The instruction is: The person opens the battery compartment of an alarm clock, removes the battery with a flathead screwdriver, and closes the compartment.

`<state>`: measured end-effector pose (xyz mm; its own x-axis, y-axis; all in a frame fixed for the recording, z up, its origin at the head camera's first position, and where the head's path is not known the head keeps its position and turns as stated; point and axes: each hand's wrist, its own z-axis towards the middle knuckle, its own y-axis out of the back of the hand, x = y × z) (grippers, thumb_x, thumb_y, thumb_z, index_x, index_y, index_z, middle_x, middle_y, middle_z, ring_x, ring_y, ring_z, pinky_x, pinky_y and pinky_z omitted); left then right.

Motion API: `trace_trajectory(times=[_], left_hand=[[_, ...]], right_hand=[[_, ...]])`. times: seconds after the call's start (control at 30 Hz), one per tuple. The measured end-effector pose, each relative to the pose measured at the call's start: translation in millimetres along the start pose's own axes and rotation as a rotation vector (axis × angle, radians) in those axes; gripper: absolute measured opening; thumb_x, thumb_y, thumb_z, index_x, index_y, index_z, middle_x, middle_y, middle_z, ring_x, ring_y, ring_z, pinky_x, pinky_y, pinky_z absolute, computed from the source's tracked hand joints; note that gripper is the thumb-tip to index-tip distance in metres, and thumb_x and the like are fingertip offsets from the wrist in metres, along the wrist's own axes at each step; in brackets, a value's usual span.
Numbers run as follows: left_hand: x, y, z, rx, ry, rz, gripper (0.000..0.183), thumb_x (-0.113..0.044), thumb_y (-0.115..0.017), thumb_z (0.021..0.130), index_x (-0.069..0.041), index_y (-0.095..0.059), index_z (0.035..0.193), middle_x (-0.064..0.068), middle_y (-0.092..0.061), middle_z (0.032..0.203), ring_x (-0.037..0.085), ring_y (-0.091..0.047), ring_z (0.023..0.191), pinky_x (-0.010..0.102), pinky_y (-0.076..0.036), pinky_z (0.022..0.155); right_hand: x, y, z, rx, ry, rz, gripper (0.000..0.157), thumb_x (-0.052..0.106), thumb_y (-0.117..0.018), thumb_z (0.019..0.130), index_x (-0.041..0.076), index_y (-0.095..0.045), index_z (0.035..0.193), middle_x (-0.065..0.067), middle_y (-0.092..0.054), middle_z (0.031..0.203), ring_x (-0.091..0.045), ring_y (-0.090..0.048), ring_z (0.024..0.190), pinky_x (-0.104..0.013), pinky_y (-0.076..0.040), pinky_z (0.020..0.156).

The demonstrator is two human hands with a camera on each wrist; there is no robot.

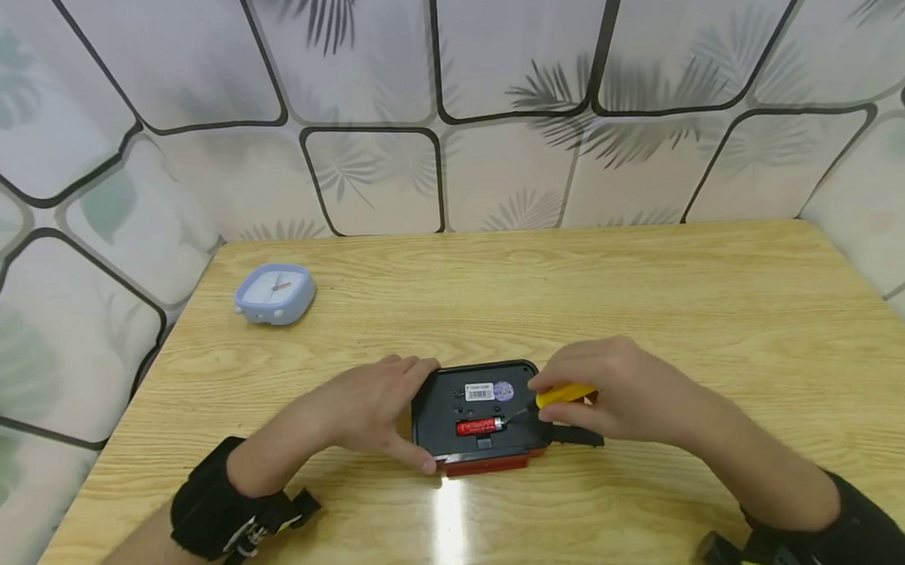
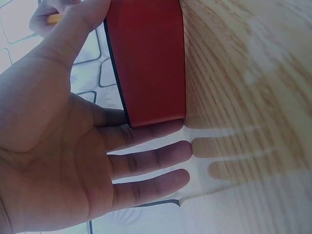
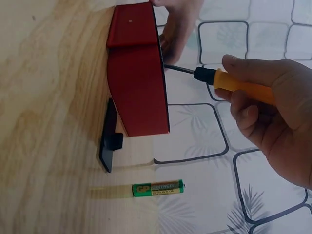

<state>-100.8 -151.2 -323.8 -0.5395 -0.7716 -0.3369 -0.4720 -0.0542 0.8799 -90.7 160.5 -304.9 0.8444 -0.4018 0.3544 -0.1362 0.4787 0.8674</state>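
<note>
Gripping a yellow screwdriver (image 1: 564, 394) in the right hand (image 1: 617, 386), with fingers and thumb closed round the handle. Slanting the metal shaft down to the silver end of a red battery (image 1: 476, 426); too small there to tell touching from just short of it. Holding the left end of a red box (image 1: 437, 399) with the left hand (image 1: 374, 406), thumb at the near corner, fingers at the far side, some stretched out straight past it.

On the tabletop (image 1: 647, 284), near the middle: that same box, black back facing up, red sides below, with the red battery in a slot of the back. Farther back on the same face: a white barcode label (image 1: 480, 391) beside a round purple sticker (image 1: 504, 390).

Just beside the box, at its right end: a black cover (image 3: 108, 139), partly hidden behind the right hand in the head view. Standing on end near that cover, in the right wrist view: a green battery (image 3: 158, 188). Well apart, at the far left: a light blue clock (image 1: 275, 294), dial up. Round both wrists: black straps (image 1: 213, 499).
</note>
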Motion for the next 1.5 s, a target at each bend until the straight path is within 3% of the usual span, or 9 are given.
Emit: trace_trajectory(times=[0.23,0.4,1.17,1.37,1.5], left_hand=[[0.0,-1.1,-0.4,-0.007,0.0,0.011,0.119,-0.069,-0.08,0.068,-0.001,-0.031,0.154,0.013,-0.05,0.148,0.029,-0.049,0.132,0.046,-0.042,0.11],[0.4,-1.5,-0.4,-0.01,-0.005,0.01,0.119,-0.069,-0.08,0.068,-0.001,-0.031,0.153,0.013,-0.051,0.146,0.029,-0.05,0.13,0.045,-0.043,0.109],[-0.5,-0.5,-0.5,-0.013,-0.012,0.008,0.118,-0.068,-0.08,0.069,0.0,-0.031,0.153,0.014,-0.051,0.146,0.029,-0.05,0.129,0.046,-0.043,0.109],[-0.5,-0.4,-0.3,-0.014,-0.011,0.008,0.119,-0.068,-0.08,0.069,-0.001,-0.031,0.153,0.013,-0.051,0.146,0.029,-0.051,0.129,0.046,-0.044,0.109],[-0.6,-0.6,-0.3,-0.012,-0.008,0.008,0.119,-0.069,-0.08,0.068,-0.001,-0.031,0.154,0.014,-0.05,0.147,0.029,-0.05,0.13,0.046,-0.043,0.109]], right_hand=[[-2,10.3,0,0.211,-0.168,-0.038,0.021,0.02,-0.079,0.086,0.011,-0.077,0.105,0.003,-0.075,0.097,-0.008,-0.069,0.084,-0.026,-0.058,0.071],[-5,8.9,-1,0.254,-0.163,-0.037,0.016,0.019,-0.078,0.088,0.012,-0.078,0.102,0.004,-0.076,0.096,-0.008,-0.069,0.084,-0.029,-0.059,0.073],[-10,9.9,-4,0.077,0.007,0.007,0.018,0.011,-0.077,0.087,0.01,-0.077,0.105,0.001,-0.076,0.096,-0.002,-0.066,0.078,-0.023,-0.056,0.067],[-10,6.1,-2,0.014,0.069,0.029,0.021,0.008,-0.076,0.086,0.01,-0.077,0.107,0.001,-0.075,0.095,0.003,-0.06,0.072,-0.017,-0.052,0.063],[-10,-1.6,-1,-0.033,0.099,0.047,0.018,0.016,-0.073,0.092,0.01,-0.076,0.108,0.004,-0.074,0.093,0.006,-0.053,0.068,-0.013,-0.048,0.061]])
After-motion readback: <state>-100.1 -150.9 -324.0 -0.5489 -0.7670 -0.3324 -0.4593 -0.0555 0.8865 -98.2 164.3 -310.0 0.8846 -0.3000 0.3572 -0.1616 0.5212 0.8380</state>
